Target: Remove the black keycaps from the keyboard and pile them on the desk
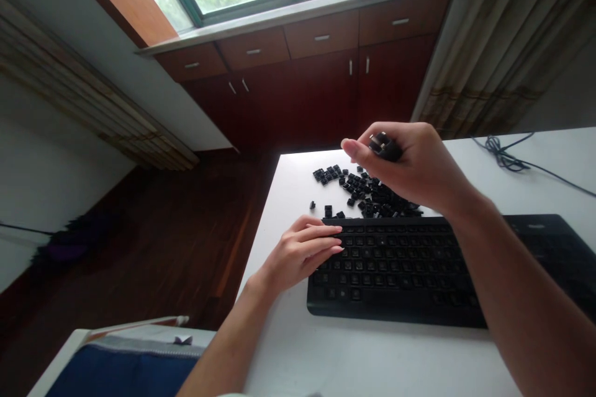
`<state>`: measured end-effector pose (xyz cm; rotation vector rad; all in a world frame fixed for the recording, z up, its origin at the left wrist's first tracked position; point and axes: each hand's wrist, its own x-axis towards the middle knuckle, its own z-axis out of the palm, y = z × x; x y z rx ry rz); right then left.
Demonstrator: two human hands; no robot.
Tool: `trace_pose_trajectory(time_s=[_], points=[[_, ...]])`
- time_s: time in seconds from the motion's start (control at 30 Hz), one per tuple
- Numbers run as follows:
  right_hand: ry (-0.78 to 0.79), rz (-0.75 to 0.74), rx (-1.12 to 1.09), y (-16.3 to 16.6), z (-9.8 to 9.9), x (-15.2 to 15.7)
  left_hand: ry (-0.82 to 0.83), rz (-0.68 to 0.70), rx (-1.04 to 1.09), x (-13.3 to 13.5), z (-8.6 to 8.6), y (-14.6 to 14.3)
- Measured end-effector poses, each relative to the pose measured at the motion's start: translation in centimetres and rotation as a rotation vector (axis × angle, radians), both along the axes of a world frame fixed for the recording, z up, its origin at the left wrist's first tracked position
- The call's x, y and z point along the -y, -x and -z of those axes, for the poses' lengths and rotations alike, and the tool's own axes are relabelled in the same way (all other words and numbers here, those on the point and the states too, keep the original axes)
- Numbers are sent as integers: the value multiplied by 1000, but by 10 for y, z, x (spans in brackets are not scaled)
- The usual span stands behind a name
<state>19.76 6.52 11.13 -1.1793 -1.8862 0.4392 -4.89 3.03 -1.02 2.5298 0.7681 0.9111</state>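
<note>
A black keyboard (419, 273) lies on the white table (372, 360), its key sockets bare. My left hand (302, 251) rests flat on the keyboard's left end, fingers stretched out and holding nothing. My right hand (410, 164) is raised above a pile of loose black keycaps (367, 189) behind the keyboard. Its fingers are curled round a black keycap (384, 146), pinched between thumb and fingertips.
A black cable (507, 158) lies coiled at the table's far right. Dark wooden cabinets (326, 74) stand under the window beyond the table. A wooden floor drops away on the left. A blue cushion (121, 372) sits at the lower left.
</note>
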Motion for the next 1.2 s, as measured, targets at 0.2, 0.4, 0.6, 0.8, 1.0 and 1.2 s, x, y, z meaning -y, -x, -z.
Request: trace_pose_trajectory(time_s=[0.2, 0.4, 0.6, 0.8, 1.0, 1.2], points=[[-26, -45, 7, 0, 3, 0, 13, -60, 42, 3, 5, -6], [-49, -51, 13, -2, 4, -1, 16, -53, 50, 1, 1, -5], [-46, -53, 26, -3, 4, -1, 70, -12, 55, -3, 4, 0], [-55, -67, 32, -4, 4, -1, 100, -34, 75, -4, 9, -2], [-53, -69, 41, -3, 5, -2, 78, -27, 60, -1, 4, -7], [-46, -65, 68, -2, 7, -3, 104, -45, 44, 2, 1, -9]])
